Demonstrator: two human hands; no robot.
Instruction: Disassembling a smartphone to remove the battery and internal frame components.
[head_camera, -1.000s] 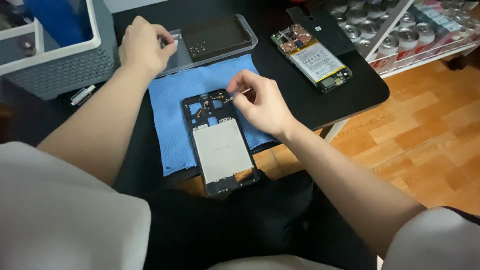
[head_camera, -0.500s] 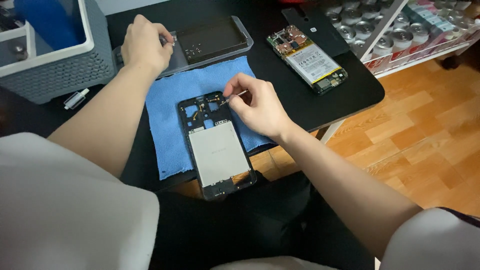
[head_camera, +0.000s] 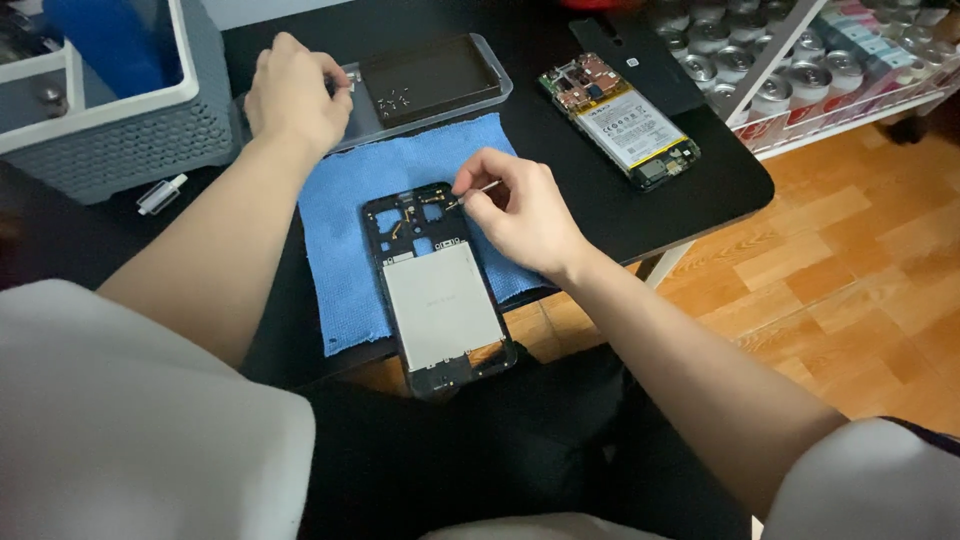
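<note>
An opened phone frame (head_camera: 438, 290) with a white battery lies on a blue cloth (head_camera: 345, 220) at the black table's front edge. My right hand (head_camera: 520, 215) pinches thin metal tweezers (head_camera: 472, 193), their tip touching the frame's upper part. My left hand (head_camera: 295, 95) rests at the left end of a clear tray (head_camera: 480, 95) that holds a dark mat with several small screws (head_camera: 393, 99); its fingers are curled, and what they pinch is hidden.
A second opened phone (head_camera: 620, 120) with its board exposed lies at the right on the black table (head_camera: 700, 190). A grey bin (head_camera: 110, 120) stands far left, a small white vial (head_camera: 160, 194) before it. Racks of cans (head_camera: 790, 70) flank the table; wooden floor lies below.
The view has shifted slightly. My right hand stays at the frame's top with the tweezers; my left hand remains at the tray.
</note>
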